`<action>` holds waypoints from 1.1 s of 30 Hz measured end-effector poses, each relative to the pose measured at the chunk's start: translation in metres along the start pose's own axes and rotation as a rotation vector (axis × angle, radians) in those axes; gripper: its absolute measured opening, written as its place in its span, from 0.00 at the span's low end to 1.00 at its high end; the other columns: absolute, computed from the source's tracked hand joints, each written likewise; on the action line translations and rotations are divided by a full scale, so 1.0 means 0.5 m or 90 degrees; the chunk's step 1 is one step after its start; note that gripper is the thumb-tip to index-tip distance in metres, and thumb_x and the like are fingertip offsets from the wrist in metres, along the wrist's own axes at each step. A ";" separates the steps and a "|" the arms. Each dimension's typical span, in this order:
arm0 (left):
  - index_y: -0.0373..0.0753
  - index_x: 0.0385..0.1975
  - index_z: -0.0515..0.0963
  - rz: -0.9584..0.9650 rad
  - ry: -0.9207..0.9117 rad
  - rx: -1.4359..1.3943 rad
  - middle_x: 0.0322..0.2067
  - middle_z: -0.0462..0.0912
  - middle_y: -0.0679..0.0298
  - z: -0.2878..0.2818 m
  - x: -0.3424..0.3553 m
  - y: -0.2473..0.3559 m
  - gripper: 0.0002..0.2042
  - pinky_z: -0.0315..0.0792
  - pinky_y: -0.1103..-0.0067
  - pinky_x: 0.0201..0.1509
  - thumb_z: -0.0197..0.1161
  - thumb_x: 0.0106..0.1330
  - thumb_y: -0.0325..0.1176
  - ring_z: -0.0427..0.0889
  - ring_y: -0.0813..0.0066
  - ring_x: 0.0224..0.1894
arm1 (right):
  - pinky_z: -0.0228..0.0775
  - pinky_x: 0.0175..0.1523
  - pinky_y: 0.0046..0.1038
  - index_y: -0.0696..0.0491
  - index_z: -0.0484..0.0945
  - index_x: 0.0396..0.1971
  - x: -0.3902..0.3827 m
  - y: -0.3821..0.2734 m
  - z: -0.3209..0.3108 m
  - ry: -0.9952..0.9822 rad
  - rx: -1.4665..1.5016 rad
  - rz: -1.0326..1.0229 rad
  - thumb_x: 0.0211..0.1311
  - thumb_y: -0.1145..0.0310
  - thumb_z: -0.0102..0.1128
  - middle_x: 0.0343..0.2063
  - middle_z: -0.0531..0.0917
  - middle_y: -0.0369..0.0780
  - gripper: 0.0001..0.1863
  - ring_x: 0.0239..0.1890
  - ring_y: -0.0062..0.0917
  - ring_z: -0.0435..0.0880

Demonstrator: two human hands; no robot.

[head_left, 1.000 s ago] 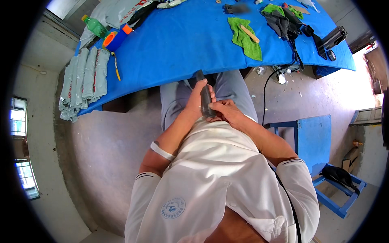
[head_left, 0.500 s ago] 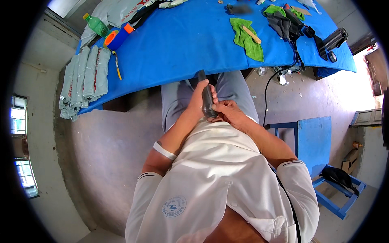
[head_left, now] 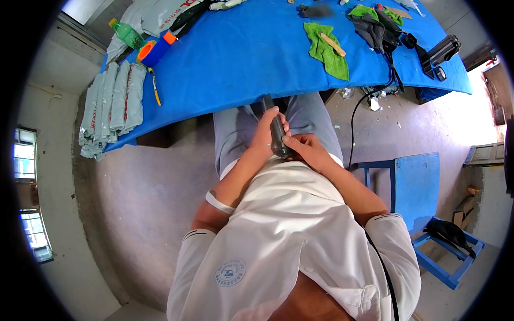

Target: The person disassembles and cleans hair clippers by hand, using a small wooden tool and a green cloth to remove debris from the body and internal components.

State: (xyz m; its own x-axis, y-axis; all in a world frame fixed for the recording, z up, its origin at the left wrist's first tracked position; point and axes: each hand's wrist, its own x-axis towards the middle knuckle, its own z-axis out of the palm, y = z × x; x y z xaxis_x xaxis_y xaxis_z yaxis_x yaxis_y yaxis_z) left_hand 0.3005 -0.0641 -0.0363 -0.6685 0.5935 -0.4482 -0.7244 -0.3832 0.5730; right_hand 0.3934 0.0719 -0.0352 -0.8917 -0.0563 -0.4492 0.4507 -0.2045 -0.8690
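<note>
A long dark grey object (head_left: 278, 135), slim at its far end and thicker and rounded at its near end, lies over my lap just below the table's front edge. I cannot make out its exact kind. My left hand (head_left: 264, 131) is wrapped round its middle, thumb on top pointing away from me. My right hand (head_left: 306, 146) is closed at the near end, its thumb pressed on the object's right side and its other fingers partly hidden beneath.
The blue-covered table (head_left: 230, 59) spans the far side. On it lie grey plastic packets (head_left: 115, 99), a green bottle (head_left: 127, 33), a blue and orange tape roll (head_left: 152, 51), a green cloth (head_left: 325, 56) under a wooden stick (head_left: 333, 45). A blue chair (head_left: 416, 184) stands at right.
Both hands and the dark grey object have shifted slightly toward me and to the right. My right thumb has moved a little along its near end.
</note>
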 end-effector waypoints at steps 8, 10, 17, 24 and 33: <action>0.40 0.26 0.70 0.043 0.076 0.049 0.20 0.74 0.62 0.004 -0.010 -0.011 0.17 0.71 0.73 0.27 0.62 0.62 0.49 0.75 0.68 0.21 | 0.69 0.29 0.25 0.58 0.82 0.27 -0.058 -0.023 0.021 0.135 -0.259 -0.262 0.56 0.66 0.69 0.18 0.80 0.36 0.10 0.22 0.18 0.77; 0.41 0.27 0.71 0.069 0.086 0.101 0.20 0.74 0.62 0.012 -0.010 -0.012 0.18 0.71 0.75 0.27 0.63 0.61 0.50 0.75 0.70 0.22 | 0.70 0.30 0.25 0.58 0.82 0.27 -0.057 -0.026 0.024 0.144 -0.341 -0.265 0.56 0.68 0.69 0.19 0.81 0.38 0.09 0.22 0.20 0.79; 0.39 0.28 0.72 0.113 0.121 0.177 0.20 0.74 0.63 0.007 -0.008 -0.016 0.18 0.73 0.75 0.28 0.64 0.61 0.49 0.75 0.71 0.21 | 0.73 0.32 0.34 0.59 0.81 0.26 -0.051 -0.043 0.041 0.192 -0.477 -0.314 0.54 0.71 0.63 0.23 0.83 0.47 0.07 0.25 0.38 0.83; 0.39 0.28 0.72 0.091 0.106 0.125 0.20 0.74 0.63 0.013 -0.019 -0.007 0.18 0.72 0.76 0.28 0.64 0.61 0.49 0.75 0.71 0.21 | 0.72 0.32 0.35 0.59 0.79 0.24 -0.037 -0.028 0.035 0.195 -0.427 -0.254 0.56 0.71 0.60 0.20 0.81 0.49 0.07 0.24 0.39 0.83; 0.40 0.27 0.72 0.084 0.093 0.118 0.20 0.73 0.63 0.014 -0.021 -0.005 0.18 0.71 0.77 0.28 0.65 0.60 0.50 0.74 0.72 0.22 | 0.65 0.31 0.24 0.59 0.76 0.24 -0.027 -0.015 0.011 0.050 -0.197 -0.133 0.59 0.72 0.58 0.19 0.77 0.33 0.08 0.26 0.14 0.72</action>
State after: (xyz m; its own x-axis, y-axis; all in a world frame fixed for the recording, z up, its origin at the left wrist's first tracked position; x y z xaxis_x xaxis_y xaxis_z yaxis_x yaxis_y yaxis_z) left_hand 0.3107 -0.0642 -0.0283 -0.7817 0.4331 -0.4488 -0.5959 -0.3062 0.7424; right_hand 0.4020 0.0691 -0.0216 -0.9650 0.0331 -0.2600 0.2621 0.1022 -0.9596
